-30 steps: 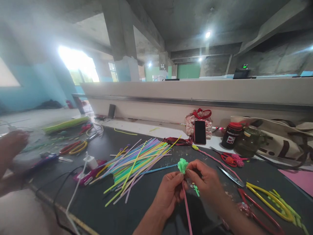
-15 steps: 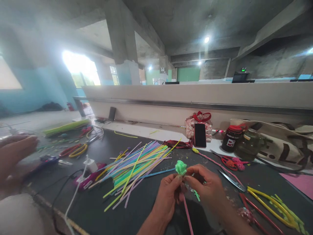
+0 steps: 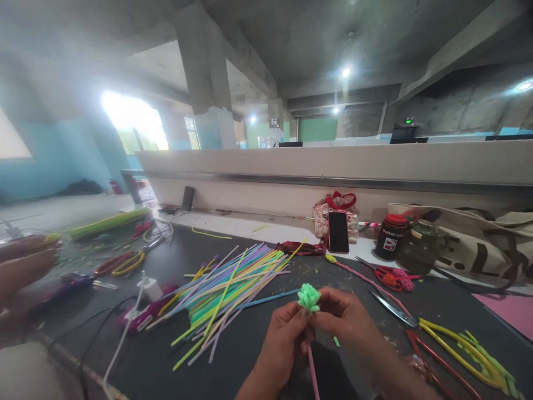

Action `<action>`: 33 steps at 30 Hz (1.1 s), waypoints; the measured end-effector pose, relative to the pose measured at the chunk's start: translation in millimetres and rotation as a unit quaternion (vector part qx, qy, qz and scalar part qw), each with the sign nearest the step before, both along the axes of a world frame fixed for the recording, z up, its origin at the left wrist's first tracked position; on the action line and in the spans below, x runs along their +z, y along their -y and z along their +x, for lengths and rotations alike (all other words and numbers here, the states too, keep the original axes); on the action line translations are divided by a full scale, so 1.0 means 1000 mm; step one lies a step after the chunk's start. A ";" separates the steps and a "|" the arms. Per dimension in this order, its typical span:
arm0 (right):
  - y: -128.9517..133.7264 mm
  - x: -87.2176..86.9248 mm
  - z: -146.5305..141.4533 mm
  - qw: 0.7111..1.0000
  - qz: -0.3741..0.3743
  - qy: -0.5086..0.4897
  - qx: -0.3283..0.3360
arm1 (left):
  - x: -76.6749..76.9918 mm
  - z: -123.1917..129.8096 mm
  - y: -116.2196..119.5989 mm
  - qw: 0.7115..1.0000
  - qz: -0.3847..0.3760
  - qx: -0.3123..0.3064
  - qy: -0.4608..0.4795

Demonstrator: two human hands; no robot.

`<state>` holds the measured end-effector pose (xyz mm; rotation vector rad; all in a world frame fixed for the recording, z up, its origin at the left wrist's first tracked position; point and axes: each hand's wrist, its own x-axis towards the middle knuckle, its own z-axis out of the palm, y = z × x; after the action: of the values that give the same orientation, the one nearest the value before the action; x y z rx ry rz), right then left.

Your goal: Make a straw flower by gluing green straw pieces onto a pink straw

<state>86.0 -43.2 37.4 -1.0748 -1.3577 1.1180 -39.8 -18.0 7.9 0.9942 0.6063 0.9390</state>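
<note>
A pipe-cleaner flower [image 3: 308, 297] with a fluffy mint-green head stands upright at the lower middle of the view. Its pink stem [image 3: 312, 372] runs down below my hands. My left hand [image 3: 280, 339] is closed around the flower just under the head. On the other side my right hand [image 3: 342, 316] pinches the base of the green head between thumb and fingers. A small green piece [image 3: 336, 341] shows just below my right hand. To the left lies a loose pile of coloured pipe cleaners [image 3: 233, 294], one blue strand reaching behind the flower.
Scissors with open blades [image 3: 393, 308] and yellow handles [image 3: 462, 350] lie on the right, near a pink stem with a yellow tip [image 3: 331, 259]. Behind stand a phone [image 3: 338, 232], a dark bottle [image 3: 390, 239] and a jar [image 3: 420, 247]. A co-worker's arm [image 3: 25, 272] is at far left.
My right fingers have drawn in closer against the green head, which looks more spread. Less of the green strip below my right hand is visible. The view has shifted slightly.
</note>
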 end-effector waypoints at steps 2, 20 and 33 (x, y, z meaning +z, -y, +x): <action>0.001 0.002 -0.001 0.999 -0.008 -0.031 0.000 | -0.001 -0.002 -0.001 1.000 0.024 -0.013 -0.014; -0.001 -0.003 -0.002 0.992 -0.033 -0.112 0.042 | 0.008 -0.007 0.000 0.987 0.123 0.003 -0.106; 0.046 0.041 0.063 0.966 -0.059 0.236 -0.093 | 0.002 -0.004 -0.010 0.995 -0.088 -0.040 -0.014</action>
<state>149.4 -89.5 77.9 -1.5936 -1.5273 0.8404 -43.9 -8.2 10.2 0.8696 0.6564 0.7871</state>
